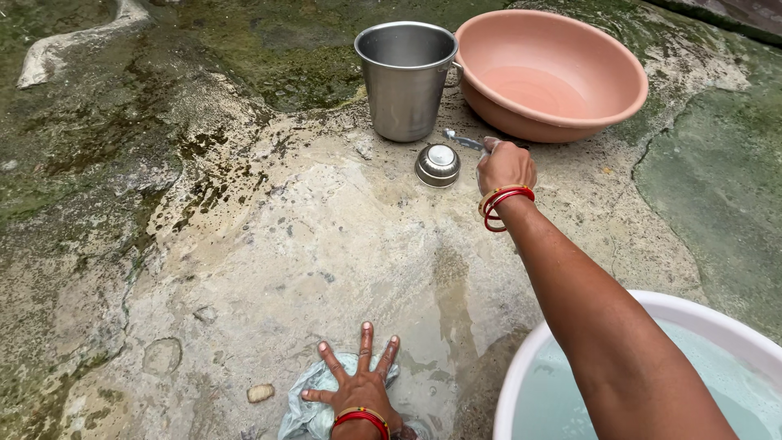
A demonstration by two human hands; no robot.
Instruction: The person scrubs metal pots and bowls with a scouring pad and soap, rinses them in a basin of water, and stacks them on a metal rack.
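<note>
Left hand (359, 389) lies flat, fingers spread wide, pressing a wet pale cloth (307, 411) on the stone ground (269, 244); cloth partly cut off at bottom edge. Right hand (505, 167) is closed round a metal spoon (464, 141), handle end hidden in fist, near small steel bowl (437, 165), steel cup (406, 80) & pink basin (547, 73). White tub (692, 314) w/ water, cut off at right.

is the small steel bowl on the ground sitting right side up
No, the small steel bowl lies upside down on the wet stone ground, its flat base facing up, just left of the right hand.
</note>
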